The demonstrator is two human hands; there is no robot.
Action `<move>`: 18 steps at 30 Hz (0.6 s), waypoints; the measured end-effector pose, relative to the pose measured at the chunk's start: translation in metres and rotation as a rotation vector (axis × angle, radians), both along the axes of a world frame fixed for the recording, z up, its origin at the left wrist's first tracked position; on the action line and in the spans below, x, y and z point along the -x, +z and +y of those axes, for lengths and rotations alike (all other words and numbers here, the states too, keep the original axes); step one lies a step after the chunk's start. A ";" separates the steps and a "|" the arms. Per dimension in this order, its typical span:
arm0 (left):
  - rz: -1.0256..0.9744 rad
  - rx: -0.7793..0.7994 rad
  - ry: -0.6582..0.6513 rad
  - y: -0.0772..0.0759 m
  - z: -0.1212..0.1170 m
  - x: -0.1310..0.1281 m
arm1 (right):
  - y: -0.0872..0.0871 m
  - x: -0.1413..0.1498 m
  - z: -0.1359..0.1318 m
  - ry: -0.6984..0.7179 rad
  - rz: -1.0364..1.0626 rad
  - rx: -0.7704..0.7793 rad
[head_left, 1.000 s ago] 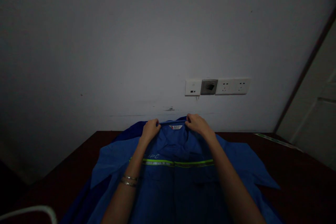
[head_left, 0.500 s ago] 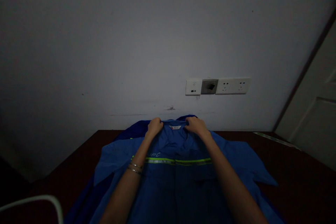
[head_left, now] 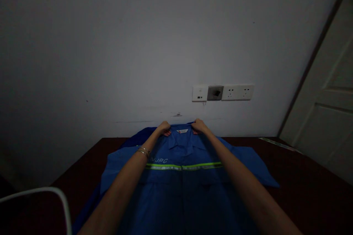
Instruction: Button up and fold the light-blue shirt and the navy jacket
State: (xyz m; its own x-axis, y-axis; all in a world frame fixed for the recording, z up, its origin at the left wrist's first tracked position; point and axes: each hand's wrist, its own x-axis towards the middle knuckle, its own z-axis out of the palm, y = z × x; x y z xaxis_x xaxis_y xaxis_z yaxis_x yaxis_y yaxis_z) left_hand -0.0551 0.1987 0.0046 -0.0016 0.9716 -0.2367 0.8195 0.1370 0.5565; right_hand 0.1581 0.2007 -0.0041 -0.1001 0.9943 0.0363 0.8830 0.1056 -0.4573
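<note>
A blue short-sleeved work shirt (head_left: 171,191) lies front side up, its collar toward the wall. A yellow-green and silver reflective strip (head_left: 165,167) crosses its chest, with pale letters above it on the left. My left hand (head_left: 164,128) is closed on the left side of the collar, and my right hand (head_left: 198,126) grips the right side. Between them a white neck label (head_left: 182,131) shows inside the collar. Darker blue cloth (head_left: 140,136) sticks out from underneath at the upper left. My forearms cover parts of the shirt, and its lower end is too dark to make out.
The dark red-brown tabletop (head_left: 88,158) meets a grey-white wall (head_left: 124,51). Sockets and switches (head_left: 223,93) sit on the wall. A white cable (head_left: 49,190) curves in at lower left. A thin strip (head_left: 280,144) lies near the door (head_left: 325,117) at right.
The collar has been pulled up and straightened between my hands, and its front flaps now show flatter. More of the chest lettering is visible. The view has shifted slightly to the right.
</note>
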 end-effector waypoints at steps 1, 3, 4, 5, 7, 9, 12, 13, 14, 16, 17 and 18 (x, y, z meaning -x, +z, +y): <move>-0.030 0.003 0.015 -0.003 0.001 -0.001 | -0.003 0.001 0.002 -0.018 0.012 -0.003; -0.074 -0.008 0.042 -0.010 0.002 -0.004 | -0.008 0.004 0.003 -0.056 0.030 -0.021; -0.088 -0.020 0.055 -0.014 0.001 -0.005 | -0.010 0.006 0.003 -0.076 0.037 -0.032; -0.095 -0.035 0.066 -0.019 0.000 -0.007 | -0.013 0.007 0.003 -0.094 0.043 -0.045; -0.097 -0.076 0.083 -0.028 -0.002 -0.009 | -0.018 0.010 0.001 -0.122 0.055 -0.070; -0.087 -0.138 0.089 -0.035 -0.006 -0.009 | -0.023 0.012 -0.002 -0.123 0.070 -0.090; -0.064 -0.272 0.073 -0.039 -0.014 -0.008 | -0.027 0.012 -0.008 -0.072 0.094 -0.094; -0.060 -0.319 0.066 -0.038 -0.018 -0.008 | -0.028 0.011 -0.011 -0.052 0.100 -0.097; -0.052 -0.371 0.049 -0.037 -0.022 -0.007 | -0.027 0.009 -0.014 -0.034 0.102 -0.104; -0.007 -0.492 -0.052 -0.034 -0.032 -0.007 | -0.024 0.006 -0.022 -0.003 0.092 -0.143; 0.038 -0.549 -0.144 -0.033 -0.037 -0.008 | -0.022 0.005 -0.027 0.015 0.079 -0.174; 0.099 -0.598 -0.262 -0.032 -0.043 -0.009 | -0.021 0.004 -0.032 0.040 0.061 -0.206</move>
